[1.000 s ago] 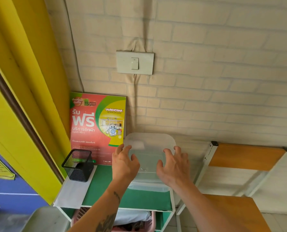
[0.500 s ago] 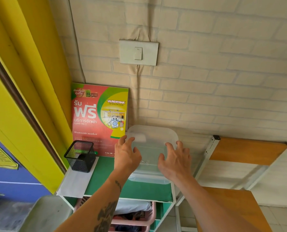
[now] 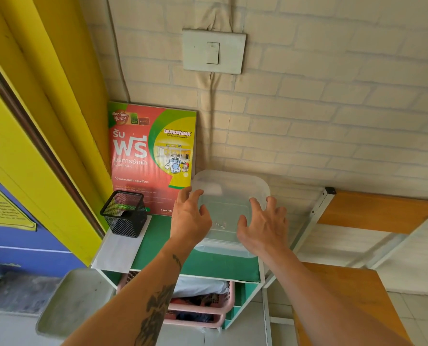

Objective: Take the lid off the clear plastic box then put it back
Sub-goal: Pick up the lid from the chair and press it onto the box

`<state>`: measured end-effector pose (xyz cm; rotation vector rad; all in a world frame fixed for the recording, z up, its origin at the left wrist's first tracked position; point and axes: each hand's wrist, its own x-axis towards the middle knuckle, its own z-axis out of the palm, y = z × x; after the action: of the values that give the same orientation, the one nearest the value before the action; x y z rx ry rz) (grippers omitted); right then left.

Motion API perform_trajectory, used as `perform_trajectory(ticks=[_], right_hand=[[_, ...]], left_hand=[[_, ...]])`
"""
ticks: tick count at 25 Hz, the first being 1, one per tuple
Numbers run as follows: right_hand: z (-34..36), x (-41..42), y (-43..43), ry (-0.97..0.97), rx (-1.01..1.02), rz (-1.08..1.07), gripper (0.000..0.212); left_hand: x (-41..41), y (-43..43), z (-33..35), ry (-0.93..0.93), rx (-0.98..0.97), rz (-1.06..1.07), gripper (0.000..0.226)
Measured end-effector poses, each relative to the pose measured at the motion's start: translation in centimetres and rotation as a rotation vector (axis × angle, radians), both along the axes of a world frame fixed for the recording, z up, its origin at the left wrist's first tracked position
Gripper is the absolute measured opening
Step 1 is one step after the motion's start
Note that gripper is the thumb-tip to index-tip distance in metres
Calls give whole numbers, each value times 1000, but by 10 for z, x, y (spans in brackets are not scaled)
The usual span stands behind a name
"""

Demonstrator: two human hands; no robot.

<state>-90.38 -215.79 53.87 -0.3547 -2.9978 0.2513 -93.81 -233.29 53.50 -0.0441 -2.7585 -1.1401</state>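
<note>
A clear plastic box (image 3: 226, 248) stands on the green shelf top (image 3: 158, 245), close to the brick wall. Its cloudy, rounded lid (image 3: 229, 196) sits on top of it. My left hand (image 3: 189, 217) hovers over the lid's left side with fingers spread and slightly curled. Over the right side my right hand (image 3: 264, 227) is spread the same way. Both hands look just above or lightly touching the lid; neither grips it. The box's near corners are hidden under my hands.
A black mesh pen cup (image 3: 124, 213) stands at the shelf's left on white paper. A red-green laundry poster (image 3: 153, 156) leans against the wall behind. Pink baskets (image 3: 203, 308) fill the shelf below. A wooden chair (image 3: 357, 245) is at the right, a yellow door frame at the left.
The camera view has shifted slightly, so the scene sits a little higher. Both hands stay spread over the lid, with fingers reaching a bit farther toward its edges.
</note>
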Motion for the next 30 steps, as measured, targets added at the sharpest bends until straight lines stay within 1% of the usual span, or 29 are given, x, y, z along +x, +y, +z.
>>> perform_trajectory(ticks=[4,6,8,9,11,13,15,17,21,27,30], right_hand=[[2,-2,1,-46,18,25,65],[7,-8,3,-68,10,39,65],[13,-18,8,-63,-21,70,64],[15,-24,10,-60,-36,95,64],[16,-34,15,-77,-27,160,65],[13,-40,17,-121,18,221,67],[5,-41,19,-167,42,245,71],[-3,-42,21,-181,46,248,73],[-11,-46,24,-174,59,250,75],[-10,-45,21,-209,125,251,76],[-6,-44,20,-240,116,252,74]], left_hand=[[-1,1,0,-29,-126,-9,45],[-2,4,4,-34,-226,15,45],[-6,8,11,36,-331,18,44],[-10,11,15,92,-373,-20,44],[-20,18,19,176,-462,-187,49],[-30,20,17,154,-594,-348,61],[-38,16,9,69,-687,-405,71],[-40,12,0,20,-711,-403,76],[-44,12,-6,4,-683,-395,79],[-47,10,-6,0,-676,-395,70],[-47,10,-2,-6,-675,-408,68]])
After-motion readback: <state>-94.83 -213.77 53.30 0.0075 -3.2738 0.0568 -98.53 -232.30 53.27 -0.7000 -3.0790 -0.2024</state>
